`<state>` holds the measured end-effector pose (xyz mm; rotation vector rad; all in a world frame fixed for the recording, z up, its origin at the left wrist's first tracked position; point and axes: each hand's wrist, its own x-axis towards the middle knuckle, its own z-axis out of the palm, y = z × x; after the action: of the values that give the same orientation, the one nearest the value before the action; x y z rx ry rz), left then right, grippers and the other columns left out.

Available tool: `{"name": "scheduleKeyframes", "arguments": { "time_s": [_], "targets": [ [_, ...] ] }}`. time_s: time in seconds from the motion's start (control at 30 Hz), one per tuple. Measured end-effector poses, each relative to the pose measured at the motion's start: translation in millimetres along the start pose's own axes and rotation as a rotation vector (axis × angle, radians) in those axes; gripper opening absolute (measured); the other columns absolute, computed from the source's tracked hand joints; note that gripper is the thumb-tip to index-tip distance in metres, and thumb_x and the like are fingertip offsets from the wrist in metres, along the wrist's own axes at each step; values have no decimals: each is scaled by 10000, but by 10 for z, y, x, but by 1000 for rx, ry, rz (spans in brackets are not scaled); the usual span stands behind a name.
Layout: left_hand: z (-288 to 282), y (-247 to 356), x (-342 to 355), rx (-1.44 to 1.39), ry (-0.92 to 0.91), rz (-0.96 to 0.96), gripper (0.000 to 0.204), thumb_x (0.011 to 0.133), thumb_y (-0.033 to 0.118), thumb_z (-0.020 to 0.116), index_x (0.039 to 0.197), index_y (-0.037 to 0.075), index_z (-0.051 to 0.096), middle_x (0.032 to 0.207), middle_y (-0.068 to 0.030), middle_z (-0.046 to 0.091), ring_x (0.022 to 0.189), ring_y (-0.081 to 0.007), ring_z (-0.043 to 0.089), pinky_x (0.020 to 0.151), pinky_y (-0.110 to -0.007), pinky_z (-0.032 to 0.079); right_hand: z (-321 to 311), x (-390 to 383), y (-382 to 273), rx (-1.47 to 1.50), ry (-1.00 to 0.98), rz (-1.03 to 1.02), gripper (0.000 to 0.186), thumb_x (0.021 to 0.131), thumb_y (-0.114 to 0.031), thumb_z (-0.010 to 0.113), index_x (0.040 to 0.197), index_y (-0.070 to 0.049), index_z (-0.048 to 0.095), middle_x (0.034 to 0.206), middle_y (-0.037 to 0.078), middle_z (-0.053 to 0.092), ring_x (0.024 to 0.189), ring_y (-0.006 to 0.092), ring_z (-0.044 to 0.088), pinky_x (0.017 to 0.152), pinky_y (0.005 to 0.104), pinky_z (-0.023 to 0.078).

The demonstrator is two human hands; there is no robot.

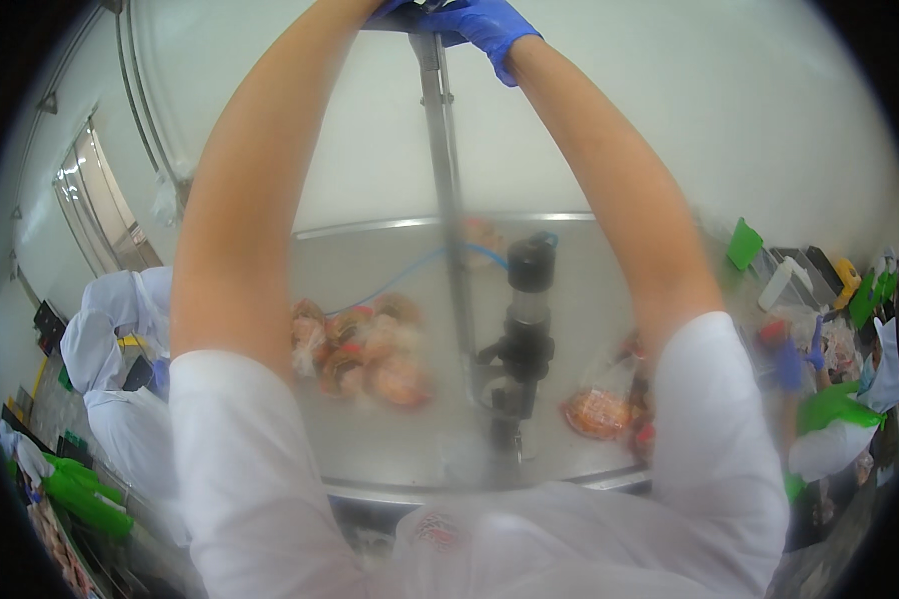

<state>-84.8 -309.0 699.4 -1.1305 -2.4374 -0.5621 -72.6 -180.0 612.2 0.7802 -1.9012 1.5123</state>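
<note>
Both my arms reach up to the top edge of the view, around the upper end of a metal post (440, 130). My right hand (487, 32), in a blue glove, bends its fingers over a dark piece (410, 18) at the post's top. Of my left hand (390, 7), only a bit of blue glove shows; its fingers are cut off by the edge. Lower on the post sits a black cylindrical device (529, 270) with a clear middle section, and a blue hose (400, 272) runs from it.
On the steel table (400, 449) lie clear bags with orange-red contents (375, 349) at left and more bags (599, 411) at right. A person in white (120, 329) stands at left. At right are another person's blue-gloved hands (799, 359) and a green bin (744, 243).
</note>
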Motion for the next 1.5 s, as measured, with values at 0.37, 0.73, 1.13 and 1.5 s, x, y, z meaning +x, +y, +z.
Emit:
{"name": "scheduleKeyframes", "arguments": {
  "time_s": [0.37, 0.73, 1.13, 1.5],
  "targets": [
    [27, 193, -212, -250, 75, 13, 271, 719, 135, 767, 927, 66, 608, 824, -44, 590, 796, -160, 603, 652, -321, 528, 61, 52, 127, 263, 117, 10, 154, 811, -102, 657, 900, 24, 669, 835, 96, 675, 733, 183, 652, 674, 296, 530],
    [-108, -33, -175, 108, 176, 169, 323, 802, 292, 636, 994, 32, 643, 939, -123, 660, 814, -209, 627, 755, -345, 515, 106, 31, 15, -98, 60, -47, 252, 792, -214, 704, 857, 28, 685, 807, 102, 684, 713, 179, 638, 677, 309, 497],
    [-169, -23, -329, 76, -4, -78, 333, 749, 302, 711, 946, 35, 682, 887, -86, 681, 779, -168, 627, 745, -310, 506, 21, -95, 36, -13, 6, -30, 310, 791, -209, 717, 949, 54, 678, 867, 114, 691, 786, 186, 649, 754, 292, 497],
    [-174, 299, -615, 483, 57, -102, 245, 734, 262, 720, 896, 79, 739, 839, -76, 712, 788, -150, 652, 763, -297, 504, -36, -249, -88, -142, -37, 2, 373, 788, -303, 714, 915, 47, 691, 870, 139, 686, 792, 194, 637, 780, 327, 483]
  ]
}}
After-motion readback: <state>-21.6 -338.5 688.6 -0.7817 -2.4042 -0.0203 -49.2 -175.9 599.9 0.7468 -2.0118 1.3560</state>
